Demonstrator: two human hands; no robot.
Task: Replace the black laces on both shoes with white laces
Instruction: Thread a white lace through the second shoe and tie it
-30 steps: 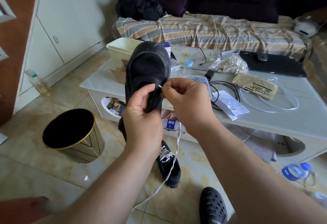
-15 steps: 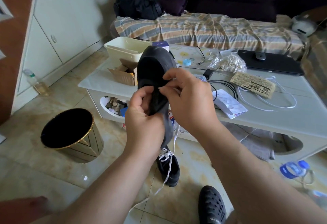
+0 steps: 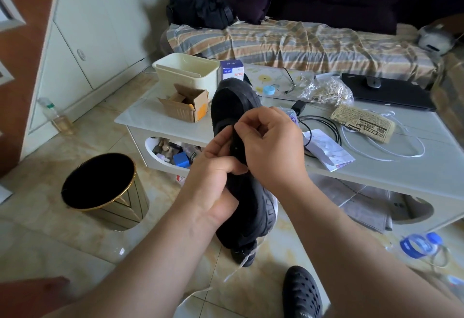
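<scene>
I hold a black shoe [image 3: 233, 106] upright in front of me, toe pointing up. My left hand [image 3: 213, 177] grips the shoe around its middle, thumb over the eyelet flap. My right hand [image 3: 271, 147] pinches at the eyelet edge with thumb and forefinger; the lace tip is hidden between them. A white lace [image 3: 236, 272] trails down from under the shoe to the floor. The second black shoe [image 3: 244, 255] stands on the floor below, mostly hidden by the held one. Another white lace [image 3: 391, 152] lies looped on the table.
A white low table [image 3: 150, 116] carries a cream bin [image 3: 188, 71], a cardboard box [image 3: 185, 104], cables, papers and a laptop [image 3: 391, 91]. A black-and-gold wastebasket [image 3: 100, 184] stands on the tiled floor at left. A black clog [image 3: 301, 292] shows at bottom. A striped sofa is behind.
The shoe has tilted so its toe leans right and the sole side shows. My right hand has closed in on the eyelet flap, and the white lace tip seen earlier is now hidden.
</scene>
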